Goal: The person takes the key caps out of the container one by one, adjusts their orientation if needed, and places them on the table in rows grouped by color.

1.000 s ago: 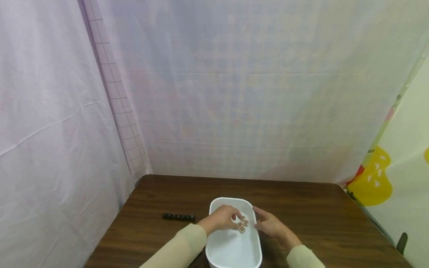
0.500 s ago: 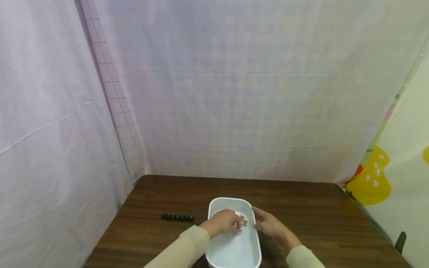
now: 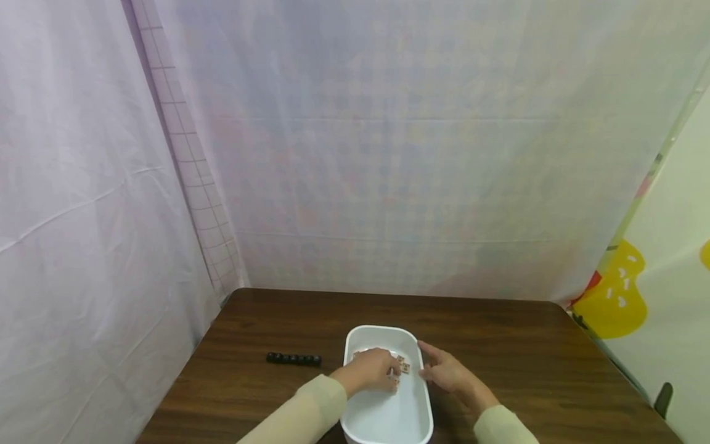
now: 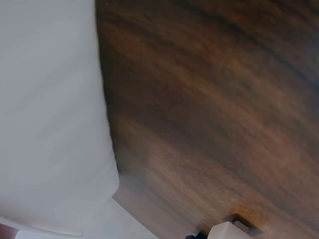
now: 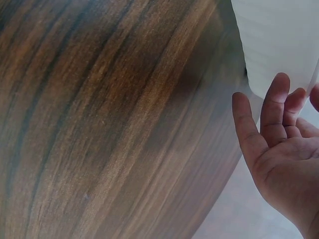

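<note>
In the head view, a white rectangular bin (image 3: pixel 388 419) stands on the brown table, holding several small tan pieces (image 3: pixel 405 368) with dark markings. My left hand (image 3: pixel 370 368) reaches inside, its fingers bent down and pinching one such piece (image 3: pixel 396 381) between thumb and index finger. Outside the bin's right wall, my right hand (image 3: pixel 448 373) touches the rim with its fingertips, fingers mostly extended. The right wrist view shows that hand (image 5: pixel 279 149) against the bin's pale outer wall (image 5: pixel 279 40). The left wrist view has the bin's side (image 4: pixel 50 99) but no hand.
A short black segmented bar (image 3: pixel 294 359) lies on the dark wood table (image 3: pixel 471 320), left of the bin. White curtains (image 3: pixel 388 154) hang behind and to the left. At the lower right a dark rounded handle-like thing (image 3: pixel 663 399) stands by the table edge.
My left hand has lowered and its fingers have closed in over a piece, covering part of the group. My right hand stays at the bin's rim.
</note>
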Demonstrator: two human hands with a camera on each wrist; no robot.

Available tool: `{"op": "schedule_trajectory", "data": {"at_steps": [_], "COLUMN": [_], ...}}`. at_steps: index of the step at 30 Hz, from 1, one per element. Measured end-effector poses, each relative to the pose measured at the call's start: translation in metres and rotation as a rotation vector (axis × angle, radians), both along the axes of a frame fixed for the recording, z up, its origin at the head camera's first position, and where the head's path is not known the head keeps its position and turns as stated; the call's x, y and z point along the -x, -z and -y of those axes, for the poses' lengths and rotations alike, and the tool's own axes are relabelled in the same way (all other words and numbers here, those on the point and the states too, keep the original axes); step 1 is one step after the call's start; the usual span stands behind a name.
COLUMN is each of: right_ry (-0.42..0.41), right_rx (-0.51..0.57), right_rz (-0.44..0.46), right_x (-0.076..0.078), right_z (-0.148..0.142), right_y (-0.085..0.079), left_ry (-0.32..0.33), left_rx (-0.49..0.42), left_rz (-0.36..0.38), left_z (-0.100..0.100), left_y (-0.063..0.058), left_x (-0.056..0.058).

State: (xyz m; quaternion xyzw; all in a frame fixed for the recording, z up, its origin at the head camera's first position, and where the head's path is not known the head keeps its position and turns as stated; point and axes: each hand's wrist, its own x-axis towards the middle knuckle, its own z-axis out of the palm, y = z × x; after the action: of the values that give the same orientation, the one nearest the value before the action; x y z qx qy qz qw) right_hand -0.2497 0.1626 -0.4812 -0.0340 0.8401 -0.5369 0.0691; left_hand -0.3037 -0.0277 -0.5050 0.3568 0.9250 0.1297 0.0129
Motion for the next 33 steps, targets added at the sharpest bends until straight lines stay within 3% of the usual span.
{"op": "schedule_trajectory", "data": {"at_steps": [6, 12, 18, 27, 33], "right_ry": [-0.046, -0.057, -0.031, 0.001, 0.068], "right_rx": [0.040, 0.029, 0.003, -0.021, -0.051], "right_rz": [-0.024, -0.041, -0.027, -0.005, 0.014], "right_x": [-0.001, 0.000, 0.000, 0.000, 0.000], "right_z": [-0.001, -0.001, 0.000, 0.002, 0.004], "right_y": [0.001, 0.001, 0.000, -0.002, -0.003], "left_ry": [0.047, 0.051, 0.061, 0.152, 0.085], "left_rx": [0.002, -0.015, -0.026, -0.091, -0.196], "left_rz": [-0.017, -0.010, -0.018, -0.052, 0.003], "left_z": [-0.002, -0.001, 0.003, 0.016, 0.029], "left_y": [0.001, 0.001, -0.002, -0.014, -0.018], "left_x": [-0.001, -0.003, -0.002, -0.003, -0.002]}}
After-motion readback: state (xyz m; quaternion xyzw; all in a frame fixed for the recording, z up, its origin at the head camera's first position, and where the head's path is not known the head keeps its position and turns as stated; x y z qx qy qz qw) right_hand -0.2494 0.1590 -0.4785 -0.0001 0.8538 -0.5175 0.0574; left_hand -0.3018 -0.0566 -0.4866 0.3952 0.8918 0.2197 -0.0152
